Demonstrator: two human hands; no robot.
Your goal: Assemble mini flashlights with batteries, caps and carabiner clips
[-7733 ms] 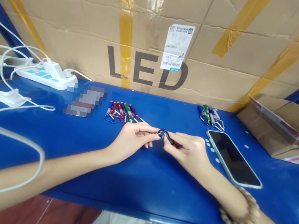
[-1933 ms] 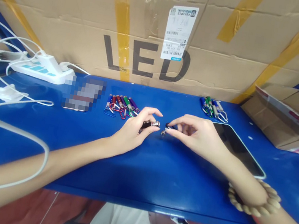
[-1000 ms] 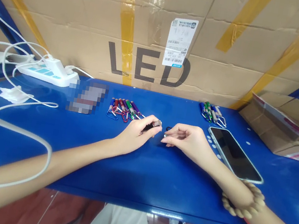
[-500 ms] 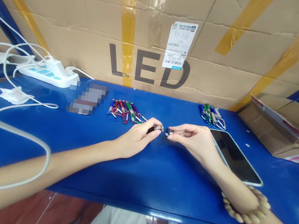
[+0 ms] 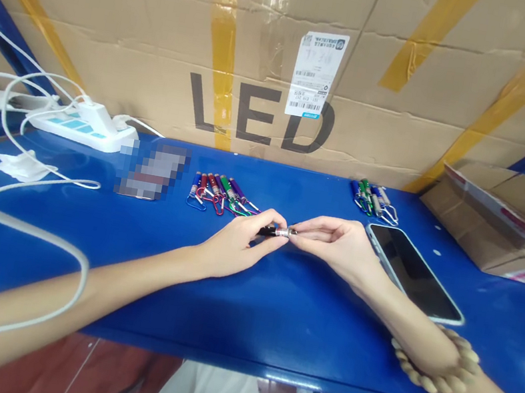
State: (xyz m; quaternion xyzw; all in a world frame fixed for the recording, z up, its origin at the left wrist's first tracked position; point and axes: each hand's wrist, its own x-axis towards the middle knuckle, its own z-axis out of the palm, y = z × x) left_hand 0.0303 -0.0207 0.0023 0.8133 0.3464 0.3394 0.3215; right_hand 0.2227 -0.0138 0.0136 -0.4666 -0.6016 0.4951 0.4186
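My left hand pinches a small black keychain flashlight just above the blue table, its silver end pointing right. My right hand holds a small part against that silver end; the part is too small to name. A row of coloured keychain flashlights lies just behind my left hand. A second, smaller bunch of flashlights lies behind my right hand.
A phone lies face up right of my right hand. An open cardboard box sits at the far right. A white power strip with cables and a crumpled tissue are at the left. A large "LED" carton walls the back.
My hands, apart half a second ago, have come together, so the part in my right fingers now meets the flashlight's silver end. Earlier both hands held a black carabiner ring.
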